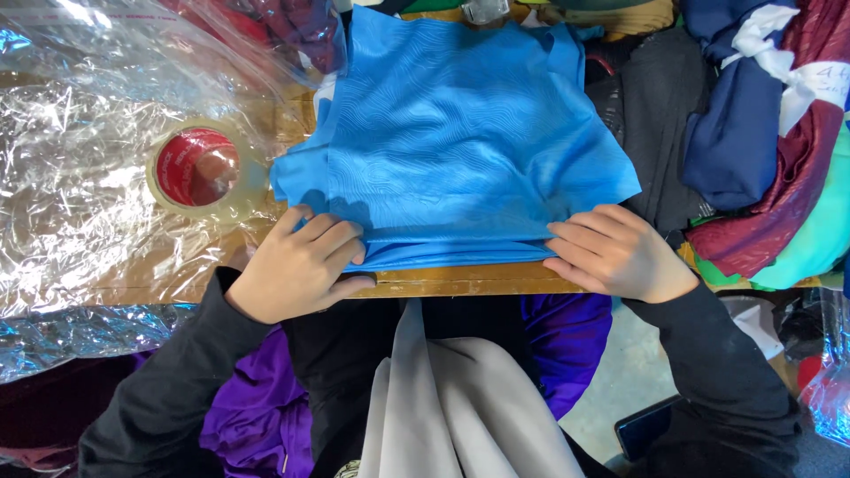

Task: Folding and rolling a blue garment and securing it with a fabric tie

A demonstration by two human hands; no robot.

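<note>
Now both hands pinch the blue fabric's point(460, 133) near hem at mid-frame, left hand point(297, 265) and right hand point(615, 252) equally close. Fingers point(332, 235) curl narrow over the edge, and the folded cloth's long axis runs left to right along the desk point(460, 281).

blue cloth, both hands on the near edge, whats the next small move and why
Probably slide both hands outward along the near fold to flatten it. The left hand and right hand press the folded near edge of the blue cloth at the wooden table edge, and that fold looks layered and slightly uneven, while the far part already lies fairly flat.
</note>
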